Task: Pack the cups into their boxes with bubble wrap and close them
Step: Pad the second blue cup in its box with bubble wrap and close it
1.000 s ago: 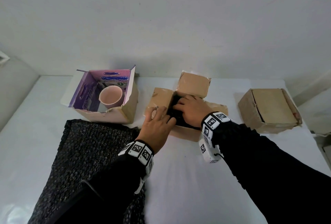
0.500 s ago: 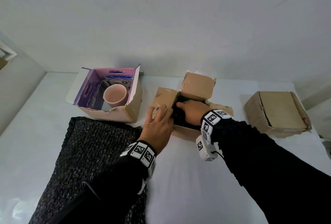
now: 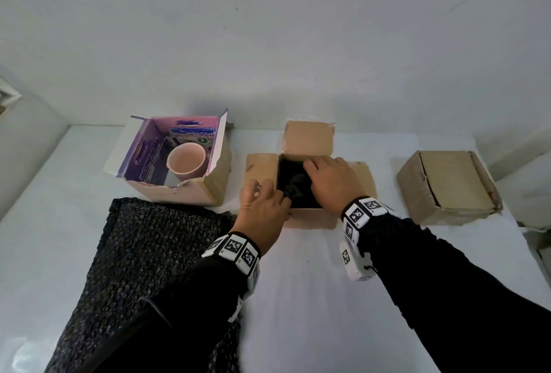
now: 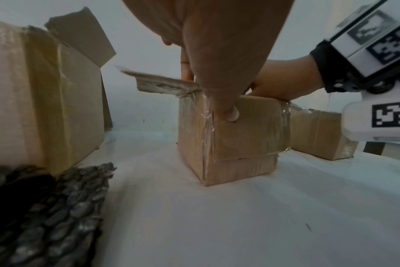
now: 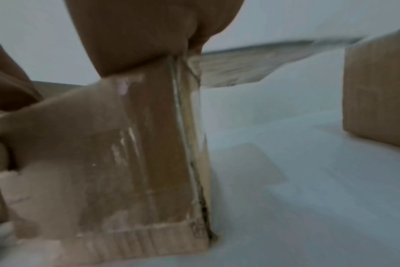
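At the near left we see a sheet of black bubble wrap point(image 3: 143, 256) lying flat on the white bench point(image 3: 298, 313), its surface a mat of small dark blisters; it is unused, so wrapping remains to be done. Beyond it stands the purple-lined box point(image 3: 179, 160), thin printed card with a torn near edge and flaps up, holding a smooth pink cup point(image 3: 186, 161) that is bare, upright and unwrapped.

In the middle sits the open brown box point(image 3: 307, 175), corrugated cardboard with glossy tape along its corners and all flaps folded outward. Inside we make out a dark crumpled bundle point(image 3: 293, 186), likely a cup in wrap, though the cup itself is hidden. Our left hand point(image 3: 262, 208) grips the box's near left corner, thumb pressed on the outer wall, fingers point(image 4: 186, 72) curled over the rim. Our right hand point(image 3: 331, 181) lies over the opening, fingers bent down onto the bundle; whether they pinch it we cannot tell.

At the far right a closed brown box point(image 3: 447, 186) rests with flaps down, apparently finished. We judge one box done, one being filled, one untouched.
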`<action>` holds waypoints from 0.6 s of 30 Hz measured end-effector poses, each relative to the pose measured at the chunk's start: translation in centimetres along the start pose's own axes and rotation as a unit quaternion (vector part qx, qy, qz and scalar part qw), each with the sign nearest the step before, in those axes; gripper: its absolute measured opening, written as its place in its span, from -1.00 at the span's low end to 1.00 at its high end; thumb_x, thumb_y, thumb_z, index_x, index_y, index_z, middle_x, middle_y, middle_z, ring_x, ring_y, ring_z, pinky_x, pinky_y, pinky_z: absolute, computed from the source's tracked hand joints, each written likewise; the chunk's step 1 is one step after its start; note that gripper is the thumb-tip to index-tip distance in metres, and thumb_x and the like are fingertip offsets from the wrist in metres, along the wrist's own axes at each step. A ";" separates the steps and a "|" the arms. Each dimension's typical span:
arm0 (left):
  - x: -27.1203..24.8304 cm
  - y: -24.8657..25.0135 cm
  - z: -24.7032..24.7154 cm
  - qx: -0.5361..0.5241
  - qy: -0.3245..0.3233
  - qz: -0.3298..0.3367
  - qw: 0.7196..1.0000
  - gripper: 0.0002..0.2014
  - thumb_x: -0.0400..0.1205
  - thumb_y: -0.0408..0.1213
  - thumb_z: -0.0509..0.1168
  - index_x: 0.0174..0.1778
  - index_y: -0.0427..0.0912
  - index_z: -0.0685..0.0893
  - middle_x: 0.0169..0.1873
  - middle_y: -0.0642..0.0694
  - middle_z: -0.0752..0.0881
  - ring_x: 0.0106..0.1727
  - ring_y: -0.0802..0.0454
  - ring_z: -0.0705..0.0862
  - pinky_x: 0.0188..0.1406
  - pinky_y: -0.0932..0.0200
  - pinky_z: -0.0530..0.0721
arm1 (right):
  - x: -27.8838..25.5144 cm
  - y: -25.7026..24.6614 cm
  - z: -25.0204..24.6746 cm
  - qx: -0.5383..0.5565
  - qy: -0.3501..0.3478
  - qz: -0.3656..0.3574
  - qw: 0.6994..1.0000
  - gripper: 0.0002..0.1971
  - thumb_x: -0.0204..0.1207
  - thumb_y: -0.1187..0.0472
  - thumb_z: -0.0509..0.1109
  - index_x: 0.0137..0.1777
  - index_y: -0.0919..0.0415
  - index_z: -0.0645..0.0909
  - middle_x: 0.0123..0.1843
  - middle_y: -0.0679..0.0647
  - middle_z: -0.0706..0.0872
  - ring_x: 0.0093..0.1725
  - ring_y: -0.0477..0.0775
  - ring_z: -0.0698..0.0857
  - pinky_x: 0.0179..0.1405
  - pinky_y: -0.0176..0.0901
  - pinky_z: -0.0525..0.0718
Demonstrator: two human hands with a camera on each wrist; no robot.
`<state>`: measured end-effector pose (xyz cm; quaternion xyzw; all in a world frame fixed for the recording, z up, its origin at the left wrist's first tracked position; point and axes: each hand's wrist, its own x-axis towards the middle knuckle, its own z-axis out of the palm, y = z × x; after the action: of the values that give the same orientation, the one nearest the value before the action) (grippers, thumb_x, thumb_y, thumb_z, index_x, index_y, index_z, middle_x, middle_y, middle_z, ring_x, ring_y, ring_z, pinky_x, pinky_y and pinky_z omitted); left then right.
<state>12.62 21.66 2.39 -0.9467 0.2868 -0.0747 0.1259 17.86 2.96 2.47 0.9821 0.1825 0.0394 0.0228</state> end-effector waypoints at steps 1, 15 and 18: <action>0.0 0.2 0.2 -0.010 0.012 -0.004 1.000 -0.82 0.52 -0.06 0.39 -0.11 -0.05 0.60 -0.25 0.01 0.64 0.06 -0.17 0.54 0.29 -0.24 0.27 | -0.4 0.3 -0.3 -0.027 0.022 0.007 0.999 -0.75 0.39 0.26 0.34 0.09 0.18 0.57 -0.09 0.16 0.75 -0.12 0.23 0.68 0.00 0.06 0.47; -0.6 0.1 0.6 -0.054 0.088 0.005 0.995 -0.83 0.44 -0.28 0.43 -0.10 -0.03 0.63 -0.14 -0.01 0.62 0.03 -0.16 0.53 0.12 -0.12 0.41 | -6.5 0.6 -0.2 0.081 0.049 -0.057 0.994 -0.70 0.41 -0.19 0.28 -0.08 0.02 0.53 -0.15 -0.08 0.63 -0.12 0.05 0.56 0.00 0.04 0.40; -0.5 0.2 0.4 -0.045 0.102 0.018 0.994 -0.85 0.45 -0.30 0.41 -0.12 -0.05 0.63 -0.23 0.01 0.64 0.00 -0.16 0.58 0.12 -0.09 0.37 | -7.0 0.5 0.3 0.053 0.025 -0.049 0.997 -0.74 0.30 0.00 0.51 -0.09 0.03 0.55 -0.25 -0.09 0.68 -0.16 0.08 0.63 0.00 0.02 0.31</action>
<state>12.15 21.88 1.94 -0.9335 0.3183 -0.1557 0.0546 11.59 -0.05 1.68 0.9706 0.2329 0.0530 -0.0316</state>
